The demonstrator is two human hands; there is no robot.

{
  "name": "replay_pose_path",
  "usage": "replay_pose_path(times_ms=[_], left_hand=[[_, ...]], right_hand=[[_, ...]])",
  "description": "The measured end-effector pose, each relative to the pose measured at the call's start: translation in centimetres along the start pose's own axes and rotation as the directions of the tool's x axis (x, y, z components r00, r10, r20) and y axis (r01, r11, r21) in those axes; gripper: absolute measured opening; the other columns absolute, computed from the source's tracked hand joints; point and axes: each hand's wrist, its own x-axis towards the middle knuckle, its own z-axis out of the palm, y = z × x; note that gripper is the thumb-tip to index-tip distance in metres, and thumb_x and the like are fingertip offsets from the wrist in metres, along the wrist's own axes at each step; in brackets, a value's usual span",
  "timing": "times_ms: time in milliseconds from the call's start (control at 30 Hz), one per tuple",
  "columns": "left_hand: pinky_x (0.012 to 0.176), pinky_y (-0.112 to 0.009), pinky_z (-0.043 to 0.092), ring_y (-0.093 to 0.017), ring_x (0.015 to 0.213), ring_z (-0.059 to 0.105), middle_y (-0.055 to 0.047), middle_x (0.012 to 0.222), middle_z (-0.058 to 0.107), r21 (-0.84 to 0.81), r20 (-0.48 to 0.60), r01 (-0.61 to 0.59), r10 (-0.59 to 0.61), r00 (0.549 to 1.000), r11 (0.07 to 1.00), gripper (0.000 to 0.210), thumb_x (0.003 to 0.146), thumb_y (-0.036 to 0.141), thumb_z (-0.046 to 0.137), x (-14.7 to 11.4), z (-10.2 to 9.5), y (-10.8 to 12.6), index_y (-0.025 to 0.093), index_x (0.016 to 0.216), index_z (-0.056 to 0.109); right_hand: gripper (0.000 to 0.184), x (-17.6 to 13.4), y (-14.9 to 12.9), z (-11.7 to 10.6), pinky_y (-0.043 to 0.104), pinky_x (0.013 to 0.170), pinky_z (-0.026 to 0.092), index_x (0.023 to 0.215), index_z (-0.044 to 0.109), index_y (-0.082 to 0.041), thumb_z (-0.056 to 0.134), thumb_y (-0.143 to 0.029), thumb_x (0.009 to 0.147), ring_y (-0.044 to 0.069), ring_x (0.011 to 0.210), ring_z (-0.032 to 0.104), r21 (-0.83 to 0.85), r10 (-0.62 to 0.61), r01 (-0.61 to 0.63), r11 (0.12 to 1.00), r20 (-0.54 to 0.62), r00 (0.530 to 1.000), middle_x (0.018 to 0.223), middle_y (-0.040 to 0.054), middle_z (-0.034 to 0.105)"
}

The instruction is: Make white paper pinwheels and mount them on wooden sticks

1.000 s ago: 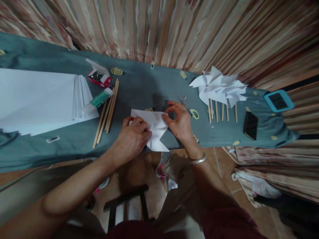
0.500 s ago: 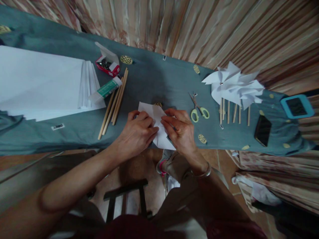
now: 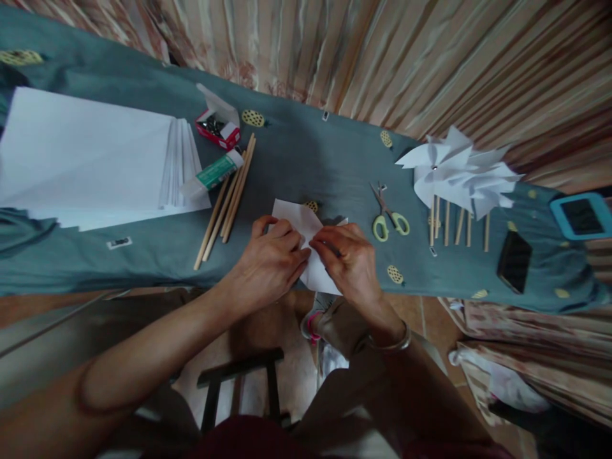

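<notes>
A small sheet of white paper (image 3: 297, 215) lies under both hands at the table's front edge, with parts of it hidden by the fingers. My left hand (image 3: 276, 255) is closed on the paper's left side, fingers curled and thumb near the middle. From the right, my right hand (image 3: 348, 255) pinches the paper close to its centre, thumb against forefinger. Green-handled scissors (image 3: 388, 217) lie slightly spread to the right of my right hand. Further right are finished paper pinwheels (image 3: 449, 166) on wooden sticks, overlapping one another.
Left of my hands lie several wooden sticks (image 3: 224, 204), a glue stick (image 3: 217, 172) and an opened red box (image 3: 217, 131) of small dark metal pieces. A white paper stack (image 3: 95, 159) spreads at far left. A phone (image 3: 514, 261) and a blue-framed device (image 3: 581, 215) lie far right.
The whole view has shifted a little, so the table's things appear further right. My right-hand fingertips have drawn closer to my left thumb over the paper.
</notes>
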Motion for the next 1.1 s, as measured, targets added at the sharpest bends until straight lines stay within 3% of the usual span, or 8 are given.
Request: replay_pose_path(times_ms=[233,700,1100], left_hand=[[0.095,-0.049,0.032,-0.025,0.093,0.052,-0.004,0.084,0.065,0.024,0.021,-0.005,0.004,1.000,1.000,0.028,0.099,0.026,0.045,0.14,-0.24,0.14,0.020,0.093,0.072],[0.094,-0.051,0.034,-0.027,0.095,0.053,-0.006,0.085,0.065,0.016,0.063,0.003,-0.004,0.998,1.000,0.025,0.097,0.025,0.048,0.17,-0.60,0.17,0.020,0.099,0.073],[0.092,-0.053,0.036,-0.027,0.094,0.056,-0.005,0.081,0.065,0.049,0.041,-0.019,0.017,0.999,0.999,0.029,0.099,0.026,0.044,0.27,-0.75,0.24,0.020,0.097,0.072]], right_hand=[[0.024,-0.21,0.27,0.19,0.040,0.089,0.050,0.097,0.075,-0.017,0.051,-0.021,0.096,0.023,0.095,0.061,-0.061,-0.062,0.063,0.996,0.024,0.998,0.104,0.0087,0.074],[0.023,-0.65,-0.14,0.11,0.041,0.086,0.047,0.097,0.072,-0.018,0.050,-0.018,0.096,0.025,0.096,0.057,-0.167,-0.162,0.177,0.970,0.098,0.982,0.108,0.0085,0.072],[0.026,-0.91,-0.10,0.01,0.042,0.090,0.048,0.107,0.069,-0.017,0.046,-0.014,0.094,0.025,0.103,0.054,-0.119,-0.153,0.169,0.978,0.132,0.979,0.115,0.0088,0.068]])
